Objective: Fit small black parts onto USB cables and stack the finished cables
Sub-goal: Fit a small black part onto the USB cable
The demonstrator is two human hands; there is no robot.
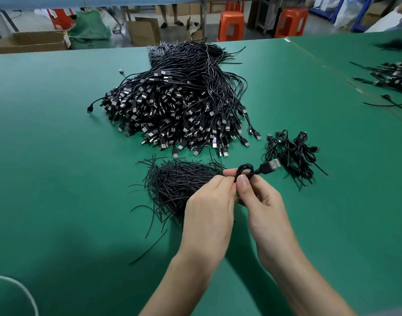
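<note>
While the left hand (209, 208) and right hand (261, 201) both pinch the looped cable (266, 167), a slack grip could let that coil spring open.

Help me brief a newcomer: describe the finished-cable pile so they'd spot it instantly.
Start at the big heap of USB cables in the middle of the green table. Off its near right corner, beyond the right hand, lies a small pile. Unlike the heap's straight cables and the loose thin strands, its cables are coiled into bundles.
</note>
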